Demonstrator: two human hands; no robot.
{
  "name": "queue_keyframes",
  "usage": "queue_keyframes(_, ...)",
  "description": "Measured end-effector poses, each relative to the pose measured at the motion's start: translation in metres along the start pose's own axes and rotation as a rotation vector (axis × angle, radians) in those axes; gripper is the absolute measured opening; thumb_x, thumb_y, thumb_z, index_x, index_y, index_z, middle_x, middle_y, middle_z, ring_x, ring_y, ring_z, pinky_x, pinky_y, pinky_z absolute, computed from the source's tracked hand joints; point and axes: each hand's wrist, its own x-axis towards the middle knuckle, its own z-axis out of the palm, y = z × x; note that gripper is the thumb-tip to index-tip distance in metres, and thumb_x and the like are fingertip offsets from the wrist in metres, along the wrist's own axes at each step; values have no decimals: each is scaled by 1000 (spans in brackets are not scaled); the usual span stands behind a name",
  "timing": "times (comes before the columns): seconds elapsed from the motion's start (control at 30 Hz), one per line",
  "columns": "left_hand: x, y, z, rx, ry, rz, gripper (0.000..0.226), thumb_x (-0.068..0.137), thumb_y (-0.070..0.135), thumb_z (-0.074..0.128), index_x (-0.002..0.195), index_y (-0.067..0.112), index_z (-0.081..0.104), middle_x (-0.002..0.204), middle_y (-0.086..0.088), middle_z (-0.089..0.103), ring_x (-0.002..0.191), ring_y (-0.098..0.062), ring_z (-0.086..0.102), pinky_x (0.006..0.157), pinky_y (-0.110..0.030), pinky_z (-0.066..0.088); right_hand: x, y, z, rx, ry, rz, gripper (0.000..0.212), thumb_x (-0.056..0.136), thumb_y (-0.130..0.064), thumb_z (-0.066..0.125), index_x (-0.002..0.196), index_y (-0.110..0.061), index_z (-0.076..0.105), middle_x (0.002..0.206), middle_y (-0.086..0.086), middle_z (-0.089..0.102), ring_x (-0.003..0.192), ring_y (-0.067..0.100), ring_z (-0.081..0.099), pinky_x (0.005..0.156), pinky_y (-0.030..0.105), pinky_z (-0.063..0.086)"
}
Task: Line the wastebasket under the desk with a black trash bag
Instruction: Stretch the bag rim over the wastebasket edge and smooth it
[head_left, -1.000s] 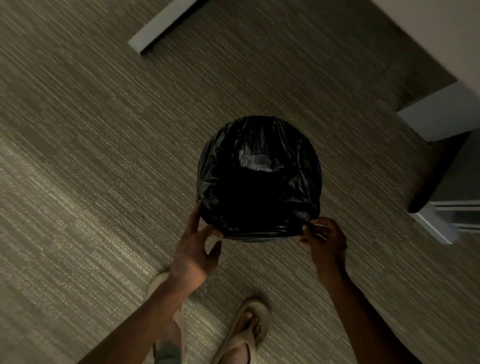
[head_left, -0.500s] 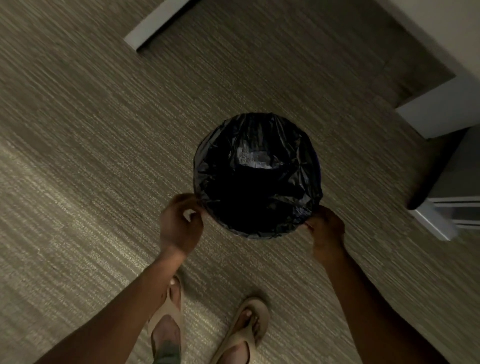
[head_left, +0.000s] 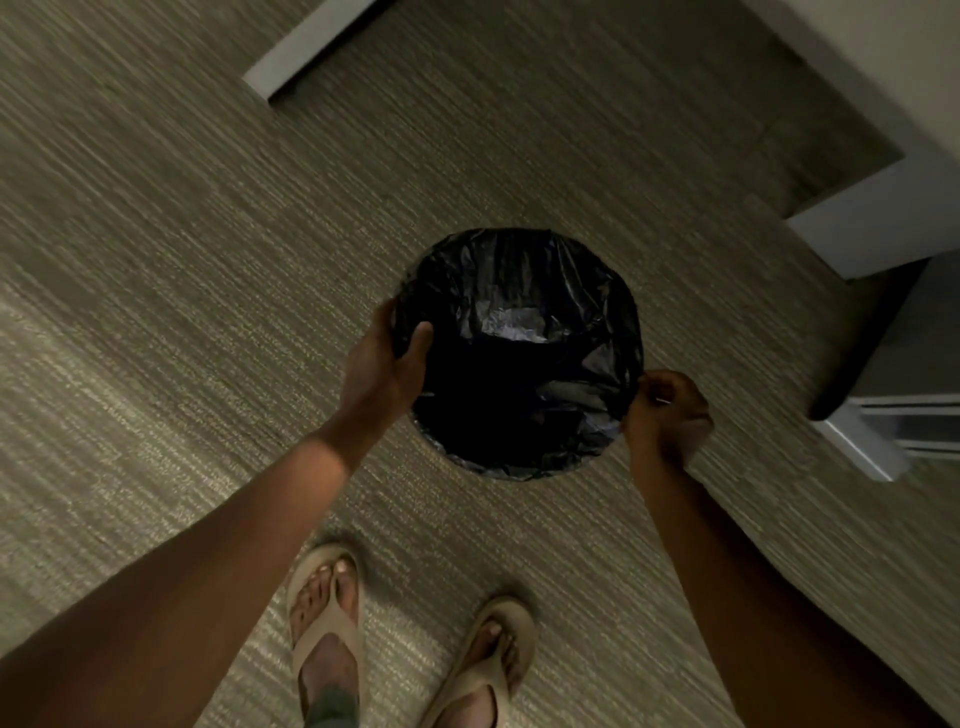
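Observation:
A round wastebasket stands on the carpet, seen from straight above. The black trash bag (head_left: 519, 353) fills it and is folded over its rim (head_left: 498, 470), so the basket itself is hidden. My left hand (head_left: 387, 358) grips the left side of the rim, thumb inside the bag, fingers outside. My right hand (head_left: 667, 410) is closed on the bag's edge at the right side of the rim.
My two feet in tan flip-flops (head_left: 327, 623) stand just in front of the basket. A white desk leg or panel (head_left: 872, 234) and a grey furniture piece (head_left: 904, 415) are at the right. A white baseboard piece (head_left: 306, 49) lies at the top.
My left hand moved up along the rim from the front left to the left side and took hold with the thumb inside. My right hand shifted slightly up the right side.

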Motion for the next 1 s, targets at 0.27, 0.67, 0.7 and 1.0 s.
queue_keyframes(0.27, 7, 6, -5, 246, 81, 195, 64, 104, 32, 59, 159, 7, 37, 158, -18, 46, 140, -36, 50, 111, -42, 43, 14, -8, -11, -35, 20, -68, 31, 98, -16, 52, 119, -9, 74, 120, 17, 72, 105, 33, 69, 81, 29, 48)
queue_keyframes(0.67, 48, 19, 7, 642, -23, 347, 78, 93, 37, 62, 159, 6, 33, 155, -29, 41, 141, -50, 41, 111, -55, 40, 18, -46, 23, -252, -365, -121, 72, 109, -54, 34, 164, -9, 23, 159, 27, 41, 139, 45, 48, 107, 47, 44)
queue_keyframes(0.7, 50, 23, 8, 712, -7, 460, 77, 90, 34, 63, 157, 6, 37, 156, -29, 41, 143, -49, 39, 114, -56, 39, 17, -47, 19, -266, -311, -215, 72, 108, -52, 38, 163, -7, 24, 159, 28, 40, 140, 45, 47, 108, 48, 44)
queue_keyframes(1.0, 52, 51, 52, 1547, -428, 1061, 67, 99, 30, 46, 161, 11, 29, 173, -15, 19, 162, -37, -1, 130, -56, 1, -71, -18, 7, -877, -558, -943, 79, 102, -68, 28, 153, -12, 48, 161, 21, 43, 155, 38, 29, 121, 62, 22)
